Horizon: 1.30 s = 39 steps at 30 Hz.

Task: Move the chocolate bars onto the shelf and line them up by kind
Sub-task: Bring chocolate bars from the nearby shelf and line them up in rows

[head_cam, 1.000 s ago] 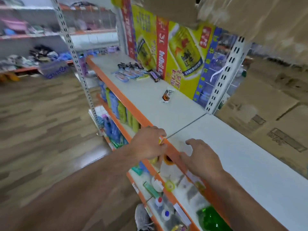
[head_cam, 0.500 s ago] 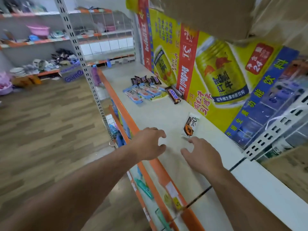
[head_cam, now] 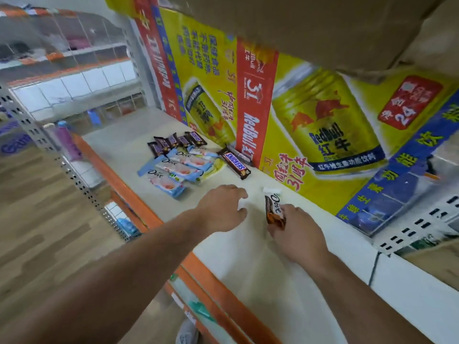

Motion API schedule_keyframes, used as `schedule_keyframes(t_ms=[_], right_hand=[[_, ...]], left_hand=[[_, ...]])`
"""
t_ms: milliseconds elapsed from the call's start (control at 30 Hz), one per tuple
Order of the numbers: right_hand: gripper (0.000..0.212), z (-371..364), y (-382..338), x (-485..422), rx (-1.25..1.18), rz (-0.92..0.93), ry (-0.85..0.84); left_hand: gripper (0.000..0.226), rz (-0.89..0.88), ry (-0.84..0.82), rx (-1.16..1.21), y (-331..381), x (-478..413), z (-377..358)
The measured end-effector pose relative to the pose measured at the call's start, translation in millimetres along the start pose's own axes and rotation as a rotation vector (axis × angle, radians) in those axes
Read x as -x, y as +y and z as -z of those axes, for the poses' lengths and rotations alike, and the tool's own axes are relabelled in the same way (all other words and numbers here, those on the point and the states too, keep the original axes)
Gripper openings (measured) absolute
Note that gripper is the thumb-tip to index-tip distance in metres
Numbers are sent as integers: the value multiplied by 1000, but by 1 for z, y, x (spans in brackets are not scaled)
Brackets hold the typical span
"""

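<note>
A white-and-brown Dove bar (head_cam: pixel 274 207) lies on the pale shelf (head_cam: pixel 248 259) near the back poster. My right hand (head_cam: pixel 299 234) pinches its near end. My left hand (head_cam: pixel 223 209) hovers just left of it with loosely curled fingers and holds nothing. Further along the shelf, three light-blue Dove bars (head_cam: pixel 173 173) lie side by side. A row of several small dark Snickers bars (head_cam: pixel 176 142) sits behind them. One full-size Snickers bar (head_cam: pixel 235 164) lies against the poster.
A yellow Red Bull poster (head_cam: pixel 323 125) forms the shelf's back wall. A cardboard box (head_cam: pixel 298 26) overhangs from above. The orange shelf edge (head_cam: pixel 139 207) and a perforated metal upright (head_cam: pixel 62 165) border the wooden-floor aisle on the left. Lower shelves hold goods.
The view has moved left along the shelf toward the chocolate bars. My right hand has reached the white-and-brown Dove bar and taken its near end. My left hand moved forward beside it.
</note>
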State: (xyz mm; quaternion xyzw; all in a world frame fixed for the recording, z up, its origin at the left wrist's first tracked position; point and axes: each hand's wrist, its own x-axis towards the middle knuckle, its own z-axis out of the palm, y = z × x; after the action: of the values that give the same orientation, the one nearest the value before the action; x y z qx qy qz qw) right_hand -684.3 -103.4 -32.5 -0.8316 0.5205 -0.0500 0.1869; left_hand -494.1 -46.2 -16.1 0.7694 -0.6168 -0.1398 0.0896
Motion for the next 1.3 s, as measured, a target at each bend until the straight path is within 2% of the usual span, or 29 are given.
schedule_keyframes(t_ms=[233,367,433,600,867,967,1033,1167,1300], right_hand=[[49,-12,-35,-21,1,-84,22],[50,-15,-39,-22,-15,-195,22],[50,-15,-40,-21,-29,-261,24],[33,-11,-41,-13,-26,-402,-21],[26,-3,-37,19,-159,-605,-19],[26,-3,-29,38,-247,-647,81],[24,-4,-21,53,-421,-709,175],[2,4,-5,89,-700,-782,365],[10,10,10,129,-832,-792,472]], left_hand=[[47,-204,45,-209,-51,-73,20],[60,-257,2,-335,-66,-101,19],[64,-284,32,-388,-68,-108,20],[42,-379,9,-451,-65,-114,21],[30,-543,-115,-214,-40,-99,13],[32,-567,-197,-105,-25,-93,5],[32,-562,-247,-25,-13,-90,-2],[33,-520,-398,195,13,-78,-8],[49,-546,-503,279,44,-55,-12]])
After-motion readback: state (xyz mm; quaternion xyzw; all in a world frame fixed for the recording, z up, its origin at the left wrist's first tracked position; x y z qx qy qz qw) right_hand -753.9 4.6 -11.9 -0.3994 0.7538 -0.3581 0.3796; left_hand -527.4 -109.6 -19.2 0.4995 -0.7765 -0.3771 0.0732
